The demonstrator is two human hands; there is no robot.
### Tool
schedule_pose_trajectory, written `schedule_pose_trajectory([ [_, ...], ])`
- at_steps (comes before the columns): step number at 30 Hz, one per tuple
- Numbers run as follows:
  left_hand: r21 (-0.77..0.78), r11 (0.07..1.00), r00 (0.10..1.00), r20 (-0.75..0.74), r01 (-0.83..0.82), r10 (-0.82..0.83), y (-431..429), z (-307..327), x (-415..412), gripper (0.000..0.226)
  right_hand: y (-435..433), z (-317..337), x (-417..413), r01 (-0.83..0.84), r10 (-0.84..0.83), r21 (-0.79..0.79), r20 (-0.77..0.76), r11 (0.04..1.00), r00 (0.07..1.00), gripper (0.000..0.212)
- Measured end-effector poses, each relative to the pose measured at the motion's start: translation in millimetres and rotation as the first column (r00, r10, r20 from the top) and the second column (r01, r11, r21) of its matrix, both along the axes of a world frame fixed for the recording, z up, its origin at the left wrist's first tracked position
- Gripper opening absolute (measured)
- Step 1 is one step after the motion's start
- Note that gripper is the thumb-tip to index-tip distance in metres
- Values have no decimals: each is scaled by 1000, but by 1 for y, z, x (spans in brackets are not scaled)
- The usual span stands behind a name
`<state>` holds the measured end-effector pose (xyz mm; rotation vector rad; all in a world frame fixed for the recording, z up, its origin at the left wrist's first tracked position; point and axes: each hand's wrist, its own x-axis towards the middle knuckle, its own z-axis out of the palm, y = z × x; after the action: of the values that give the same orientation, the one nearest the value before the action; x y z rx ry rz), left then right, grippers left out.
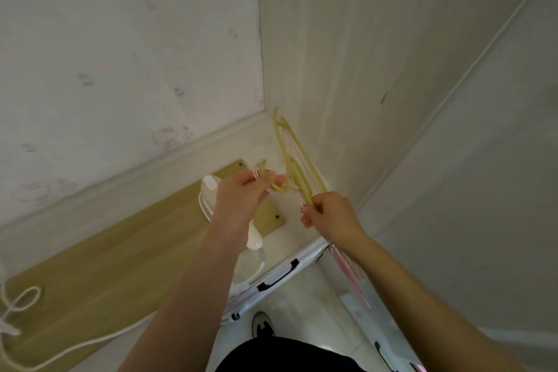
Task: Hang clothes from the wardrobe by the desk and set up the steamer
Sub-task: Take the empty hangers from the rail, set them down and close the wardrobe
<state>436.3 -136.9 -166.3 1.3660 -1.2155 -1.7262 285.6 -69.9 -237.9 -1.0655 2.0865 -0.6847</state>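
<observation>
Holding yellow hangers (297, 175) above the wooden surface (120, 251): left hand (241, 196) fingers pinch a hook, right hand (332, 217) fingers curl round the bundle. White steamer (209, 187) lies beneath the left hand.

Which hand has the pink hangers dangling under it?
The right hand: pink hangers trail below it. The left hand grips a yellow hanger hook.

The left hand (241, 199) and its forearm cover most of a white body (209, 187), perhaps the steamer. The blurred hangers (282, 142) cannot be counted. The cord (99, 338) is cut by the left edge.
</observation>
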Motion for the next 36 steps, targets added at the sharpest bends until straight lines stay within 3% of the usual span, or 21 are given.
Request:
schedule_pose_trajectory([
  [3,-9,999,991,124,-43,44,-24,-19,11,15,-20,-14,3,-30,35,32,-139,999,990,27],
  [6,-36,995,966,236,-98,103,-40,-32,15,36,-35,-22,1,-45,58,63,-219,997,974,27],
  [9,-82,993,941,322,-81,103,-54,-42,15,41,-49,-26,-1,-94,125,108,-320,990,939,35],
  [18,-214,976,868,478,-33,134,-90,-72,6,28,-102,-40,-14,-180,236,201,-303,963,923,22],
  [23,-270,955,787,613,122,73,-105,-81,-5,33,-122,-55,-22,-190,251,219,-297,957,921,24],
  [26,-414,843,604,785,345,138,-106,-90,-12,47,-131,-61,-26,-209,272,235,-278,949,921,24],
  [28,-527,663,560,806,532,192,-105,-99,-21,56,-136,-64,-29,-222,288,242,-285,945,914,23],
  [31,-550,369,495,835,749,238,-99,-120,-38,39,-144,-72,-32,-238,309,250,-299,938,903,21],
  [33,-498,314,436,864,808,251,-97,-126,-47,28,-149,-78,-34,-235,309,253,-308,938,900,21],
  [36,-371,355,320,927,858,196,-98,-136,-54,40,-151,-86,-38,-217,290,253,-303,943,908,24],
])
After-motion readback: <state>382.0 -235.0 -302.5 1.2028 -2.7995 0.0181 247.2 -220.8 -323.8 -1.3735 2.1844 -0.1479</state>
